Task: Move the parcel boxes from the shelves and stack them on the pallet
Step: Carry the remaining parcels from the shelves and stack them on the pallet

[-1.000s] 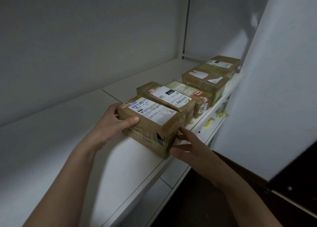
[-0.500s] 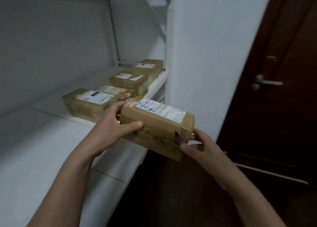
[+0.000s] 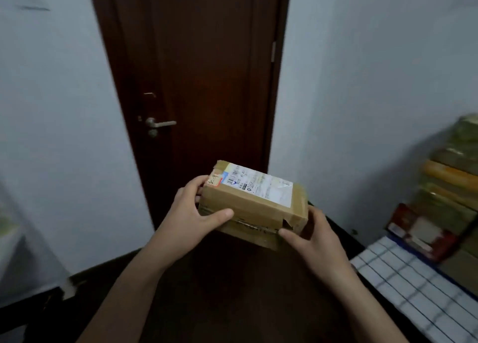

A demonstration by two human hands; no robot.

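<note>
Parcel box (image 3: 254, 205) of brown cardboard is hanging in mid-air in front of you, carried between your two hands and touching nothing else. You are gripping its left end with your left hand (image 3: 192, 213), thumb lying across the near face and fingers wrapping round the far side. Your right hand (image 3: 313, 236) is clasping the right end, thumb pressing by the torn lower corner, its fingers hidden behind the box. A white shipping label (image 3: 256, 184) is covering most of the top face, and the box is tilting a little, right end lower. Behind it a dark wooden door (image 3: 201, 71) is standing shut, its metal handle (image 3: 160, 123) sticking out near the left edge, with pale walls (image 3: 375, 83) flanking it. At the far right a stack of parcels (image 3: 455, 187) is leaning up against the wall, a red-printed carton (image 3: 419, 231) is sitting at its foot, and a white checked sheet (image 3: 413, 285) is lying just in front of that.
</note>
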